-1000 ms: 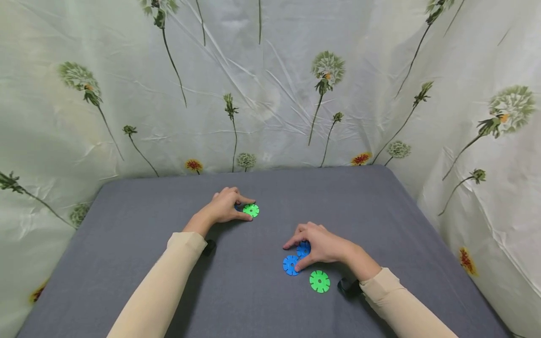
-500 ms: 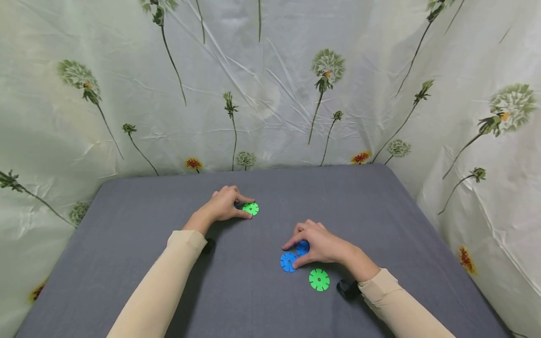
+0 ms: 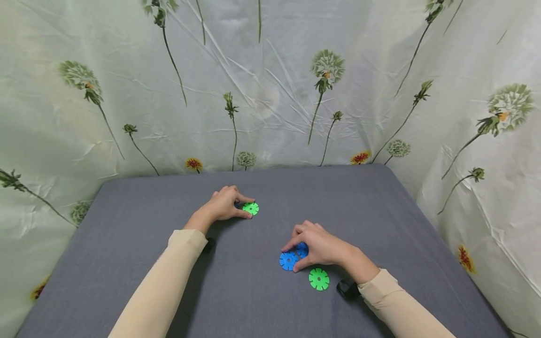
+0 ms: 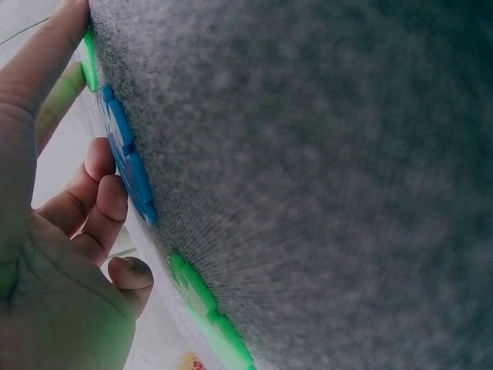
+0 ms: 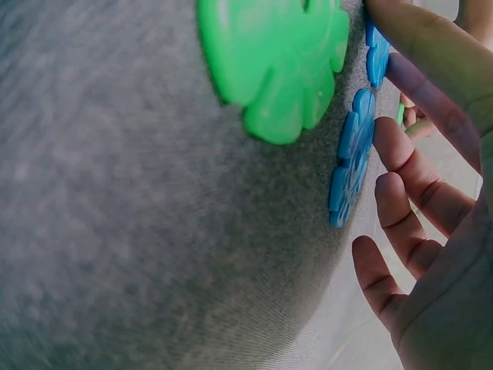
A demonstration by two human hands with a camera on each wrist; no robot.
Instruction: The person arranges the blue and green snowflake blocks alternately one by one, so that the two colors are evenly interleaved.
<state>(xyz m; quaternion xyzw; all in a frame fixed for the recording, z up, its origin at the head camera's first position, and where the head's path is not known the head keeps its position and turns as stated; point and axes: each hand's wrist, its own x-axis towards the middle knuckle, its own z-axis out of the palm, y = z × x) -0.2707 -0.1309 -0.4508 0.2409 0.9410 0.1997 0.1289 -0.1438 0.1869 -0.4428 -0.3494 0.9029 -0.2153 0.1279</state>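
Note:
Flat plastic interlocking discs with notched rims lie on the grey cloth. At the far middle my left hand [image 3: 224, 205] holds a green disc [image 3: 251, 209] by its edges, thumb nearer me and index finger beyond. Beneath that palm the left wrist view has a blue disc [image 4: 127, 158] and another green disc [image 4: 202, 297]. Nearer and to the right, my right hand [image 3: 319, 244] grips a blue disc [image 3: 289, 261] at its rim between thumb and index finger. A second blue disc [image 3: 302, 249] lies under the right palm, partly covered.
One more green disc [image 3: 319, 279] lies flat just below the right hand, close to the black wrist camera [image 3: 348, 289]. The grey cloth-covered table [image 3: 236, 291] ends at a pale curtain [image 3: 270, 94] printed with dandelions.
The right hand's blue disc has shifted slightly left and away from me, and the right thumb has gone from overlapping it to its edge. My left hand stays in place.

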